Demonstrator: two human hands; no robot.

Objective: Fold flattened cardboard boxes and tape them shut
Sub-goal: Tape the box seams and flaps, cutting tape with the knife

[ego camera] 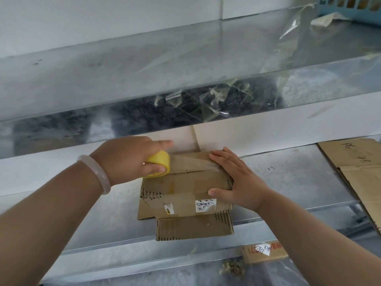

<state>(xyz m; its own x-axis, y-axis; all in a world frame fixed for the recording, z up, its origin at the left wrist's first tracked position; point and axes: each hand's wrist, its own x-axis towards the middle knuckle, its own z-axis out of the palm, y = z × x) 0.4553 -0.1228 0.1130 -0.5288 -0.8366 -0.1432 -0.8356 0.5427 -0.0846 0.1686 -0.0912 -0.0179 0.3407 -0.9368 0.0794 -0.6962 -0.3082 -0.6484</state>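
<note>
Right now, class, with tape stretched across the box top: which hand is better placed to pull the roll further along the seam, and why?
The left hand: it already grips the yellow tape roll at the box's left edge. The right hand lies flat, pinning the tape's end.

Galvanised metal shelf across mid-frame, carrying a small cardboard box at centre and flattened cardboard sheets at far right. Upper shelf above, strewn with clear tape scraps.

Metal shelf, blue basket (top right), pale bangle
</note>
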